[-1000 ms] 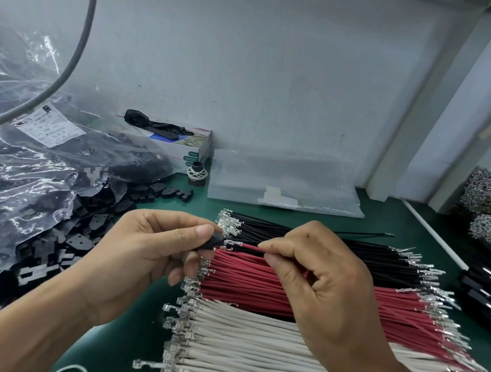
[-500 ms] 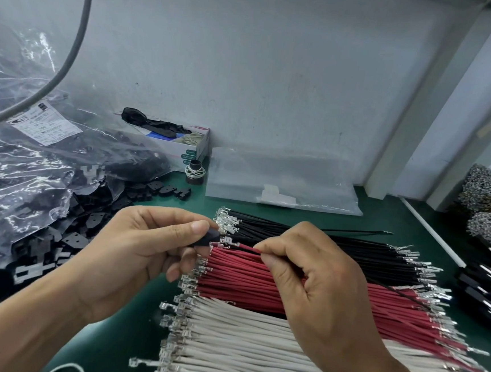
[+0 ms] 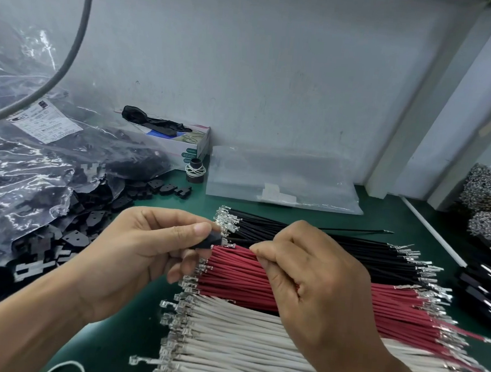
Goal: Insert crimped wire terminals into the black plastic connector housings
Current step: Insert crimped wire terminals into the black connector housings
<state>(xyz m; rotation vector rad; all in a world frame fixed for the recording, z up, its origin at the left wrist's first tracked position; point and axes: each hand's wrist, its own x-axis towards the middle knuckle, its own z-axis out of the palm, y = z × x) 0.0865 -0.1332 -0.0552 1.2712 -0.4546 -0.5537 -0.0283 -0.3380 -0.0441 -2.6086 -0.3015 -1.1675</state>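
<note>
2 hands in view: left hand (image 3: pixel 140 253), right hand (image 3: pixel 313 283). 1 black housing (image 3: pixel 207 240) held, 1 red wire (image 3: pixel 240 247) at it. 3 wire stacks: black (image 3: pixel 322 243), red (image 3: pixel 260 279), white (image 3: pixel 239 348), each too dense to count. 1 loose black wire (image 3: pixel 359 230). 1 bag of housings (image 3: pixel 31 173), 1 box (image 3: pixel 183 141), 1 flat clear bag (image 3: pixel 283 183).

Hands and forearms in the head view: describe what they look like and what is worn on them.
Both hands are bare: the left hand and the right hand wear no gloves, finger cots, rings or tape. Both forearms are bare too, with no sleeve, watch or wrist strap anywhere in the frame. The nails that show are short and unpainted. No markings show.
</note>
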